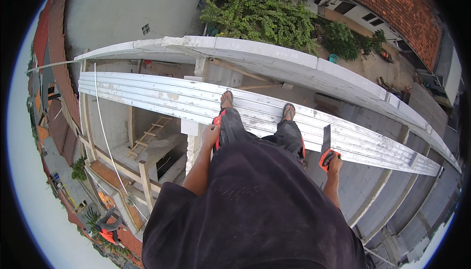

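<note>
My right hand point(334, 163) is wrapped round the orange and black handle of a handsaw point(326, 139). Its short, dark blade points away from me over a long ribbed silver metal deck sheet point(267, 108). My left hand point(211, 134) hangs beside my left thigh with its fingers curled. What it holds, if anything, is too small to tell. Both my feet, in sandals, stand on the metal sheet, which spans the gap along the inside of a pale block wall point(274, 57).
Deep openings lie below the sheet, with a wooden ladder point(147, 136) down at the left. A white hose or cable point(105, 130) runs down past timber posts point(145, 185). Long beams point(378, 195) cross at the right. Another person point(109, 227) is at lower left.
</note>
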The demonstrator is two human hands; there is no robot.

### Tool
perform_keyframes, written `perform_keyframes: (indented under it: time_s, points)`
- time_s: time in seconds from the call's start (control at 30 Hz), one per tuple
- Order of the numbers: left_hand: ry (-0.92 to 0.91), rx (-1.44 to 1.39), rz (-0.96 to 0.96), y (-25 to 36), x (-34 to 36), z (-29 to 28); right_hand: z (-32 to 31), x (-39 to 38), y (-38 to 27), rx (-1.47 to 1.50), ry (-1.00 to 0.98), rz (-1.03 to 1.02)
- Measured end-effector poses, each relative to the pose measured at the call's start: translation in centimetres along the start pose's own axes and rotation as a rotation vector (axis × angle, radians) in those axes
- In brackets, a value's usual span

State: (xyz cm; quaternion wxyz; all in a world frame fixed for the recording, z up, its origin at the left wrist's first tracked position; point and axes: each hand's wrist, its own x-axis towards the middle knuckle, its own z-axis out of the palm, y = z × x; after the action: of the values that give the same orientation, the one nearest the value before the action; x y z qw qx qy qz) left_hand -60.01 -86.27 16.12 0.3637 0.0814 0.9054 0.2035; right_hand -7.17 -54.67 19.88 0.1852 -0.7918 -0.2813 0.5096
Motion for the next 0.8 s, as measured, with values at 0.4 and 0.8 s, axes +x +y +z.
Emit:
perform_keyframes:
  time_s: [0.4,0.8]
  points:
    - [-0.211,0.273,0.095,-9.3,22.6,-16.5,17.3,-27.8,0.1,0.49,0.287,-0.093]
    - [-0.266,0.279,0.675,15.4,21.4,-8.1,23.2,-35.7,-6.0,0.374,0.076,-0.561]
